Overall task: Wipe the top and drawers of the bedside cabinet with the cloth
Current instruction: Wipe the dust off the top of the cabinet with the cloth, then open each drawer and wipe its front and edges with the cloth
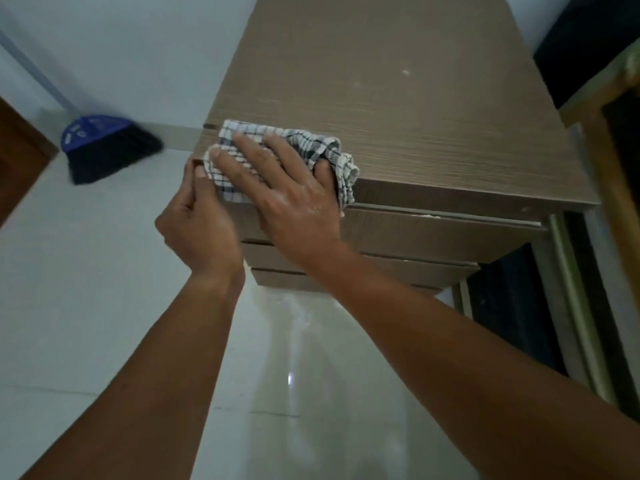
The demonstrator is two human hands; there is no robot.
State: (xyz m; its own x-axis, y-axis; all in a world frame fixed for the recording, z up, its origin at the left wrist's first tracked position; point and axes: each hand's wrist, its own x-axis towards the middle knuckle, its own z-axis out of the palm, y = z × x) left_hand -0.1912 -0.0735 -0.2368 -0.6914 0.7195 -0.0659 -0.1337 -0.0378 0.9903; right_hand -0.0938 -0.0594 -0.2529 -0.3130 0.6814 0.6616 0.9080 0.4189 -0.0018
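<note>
The bedside cabinet [415, 98] has a brown wood-grain top and stacked drawers [433, 230] below its front edge. A white cloth with dark checks [311, 143] lies bunched on the top's front left corner. My right hand [277, 188] presses flat on the cloth, thumb hooked round its right end, fingers spread toward the left edge. My left hand [197, 220] grips the cabinet's front left corner, thumb on the edge beside the cloth. Pale specks dot the top further back.
A blue-headed broom [104, 147] with dark bristles leans against the white wall on the left. A bed frame with a dark mattress [588, 46] stands close on the right. A brown door edge [17, 157] is at far left. Glossy white floor tiles lie below.
</note>
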